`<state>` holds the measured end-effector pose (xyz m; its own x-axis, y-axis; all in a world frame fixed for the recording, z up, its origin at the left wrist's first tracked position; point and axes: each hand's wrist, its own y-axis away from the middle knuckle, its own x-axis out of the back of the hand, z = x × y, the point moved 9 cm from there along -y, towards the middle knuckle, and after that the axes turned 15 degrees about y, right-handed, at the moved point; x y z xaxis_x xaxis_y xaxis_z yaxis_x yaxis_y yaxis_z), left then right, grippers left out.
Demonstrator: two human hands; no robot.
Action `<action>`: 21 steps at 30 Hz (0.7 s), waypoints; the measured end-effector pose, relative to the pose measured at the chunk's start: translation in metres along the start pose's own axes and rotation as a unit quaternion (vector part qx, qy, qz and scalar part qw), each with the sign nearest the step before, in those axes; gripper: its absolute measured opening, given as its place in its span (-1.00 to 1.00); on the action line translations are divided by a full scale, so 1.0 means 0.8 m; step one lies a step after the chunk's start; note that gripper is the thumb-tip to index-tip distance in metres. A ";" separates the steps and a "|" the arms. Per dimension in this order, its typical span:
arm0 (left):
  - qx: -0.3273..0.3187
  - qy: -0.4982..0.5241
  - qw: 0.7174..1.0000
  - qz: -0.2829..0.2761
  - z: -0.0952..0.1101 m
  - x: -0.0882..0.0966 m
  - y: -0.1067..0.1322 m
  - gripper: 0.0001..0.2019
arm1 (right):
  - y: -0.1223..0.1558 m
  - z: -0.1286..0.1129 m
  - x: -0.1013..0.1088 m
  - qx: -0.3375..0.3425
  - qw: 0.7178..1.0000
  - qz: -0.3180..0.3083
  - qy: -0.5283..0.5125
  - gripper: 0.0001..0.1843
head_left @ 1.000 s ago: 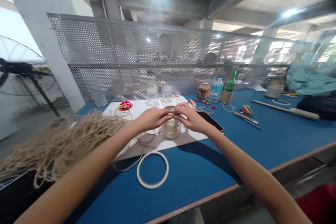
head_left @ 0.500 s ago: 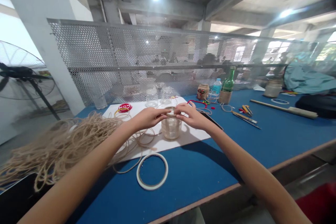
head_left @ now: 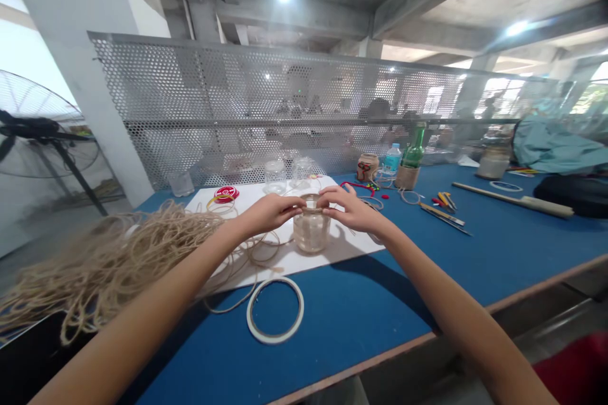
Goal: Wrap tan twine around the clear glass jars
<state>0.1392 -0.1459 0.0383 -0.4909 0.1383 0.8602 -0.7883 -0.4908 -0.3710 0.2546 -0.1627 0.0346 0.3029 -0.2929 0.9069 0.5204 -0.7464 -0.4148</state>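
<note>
The left hand (head_left: 268,212) and right hand (head_left: 354,210) curl inward, 2 sets of fingertips pinching the neck of a glass jar (head_left: 311,234) on a white board (head_left: 308,262); the jar likely feels light, slippery and fragile, safest held there.

Green glass bottle (head_left: 414,150) beside plastic water bottle (head_left: 392,159)

"What did we see of our own body?"

"Two slim, bare forearms, the left forearm (head_left: 142,335) and the right forearm (head_left: 456,323), narrowing into a bare left hand (head_left: 270,214) and right hand (head_left: 354,211)."

"Anything worn?"

"We couldn't tell whether the red patch (head_left: 572,370) was ours."
</note>
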 end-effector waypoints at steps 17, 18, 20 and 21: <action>0.014 -0.025 0.999 0.038 0.022 -0.010 -0.001 -0.78 | 0.003 -0.038 0.010 0.030 0.994 0.076 0.067 -0.85; 0.020 -0.024 0.999 0.035 0.022 -0.010 -0.001 -0.78 | 0.002 -0.037 0.010 0.027 0.995 0.073 0.063 -0.84; 0.024 -0.017 0.999 0.024 0.021 -0.010 -0.003 -0.78 | 0.001 -0.036 0.007 0.026 0.997 0.059 0.047 -0.84; 0.022 -0.007 1.000 0.015 0.022 -0.009 -0.004 -0.78 | 0.001 -0.035 0.006 0.025 0.998 0.050 0.036 -0.84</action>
<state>0.1518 -0.1604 0.0390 -0.5084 0.1120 0.8538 -0.7568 -0.5312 -0.3809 0.2339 -0.1818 0.0408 0.2981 -0.4088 0.8626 0.5303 -0.6804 -0.5057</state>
